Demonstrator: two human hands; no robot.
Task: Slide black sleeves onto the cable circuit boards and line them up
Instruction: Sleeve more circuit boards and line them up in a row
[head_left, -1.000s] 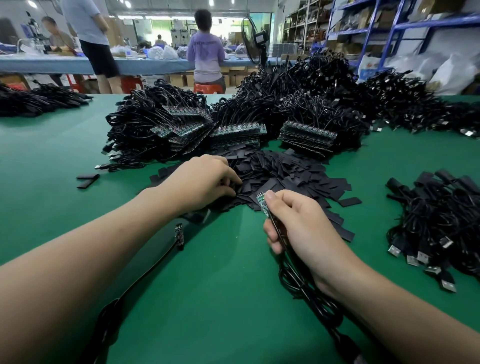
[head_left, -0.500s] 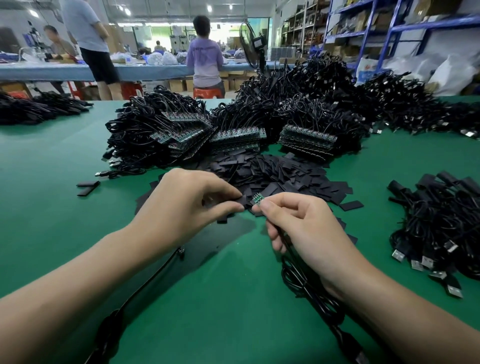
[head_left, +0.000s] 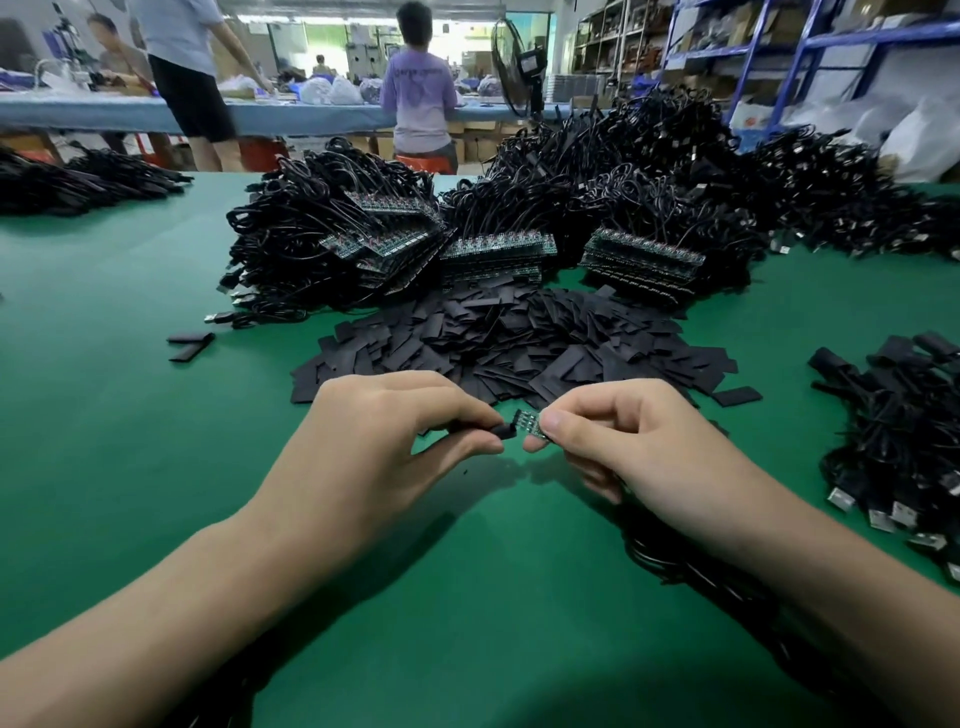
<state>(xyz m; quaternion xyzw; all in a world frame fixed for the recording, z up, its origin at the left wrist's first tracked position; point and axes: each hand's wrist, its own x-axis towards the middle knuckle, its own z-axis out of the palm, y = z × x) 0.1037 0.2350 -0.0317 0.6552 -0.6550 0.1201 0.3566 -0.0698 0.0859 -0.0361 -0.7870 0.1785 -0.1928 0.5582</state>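
Head view | your left hand (head_left: 395, 441) pinches a black sleeve (head_left: 501, 432) | your right hand (head_left: 639, 441) pinches a circuit board (head_left: 529, 423) | sleeve mouth meets the board's end above the green counter (head_left: 156, 467).

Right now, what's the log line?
left hand: pinches sleeve | right hand: pinches board | sleeve: at board's end, not on

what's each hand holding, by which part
Left hand pinches a black sleeve near the end facing the board; right hand pinches the circuit board at its cable end.

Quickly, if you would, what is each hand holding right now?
Left hand: pinching a black sleeve.
Right hand: pinching the cable's circuit board.
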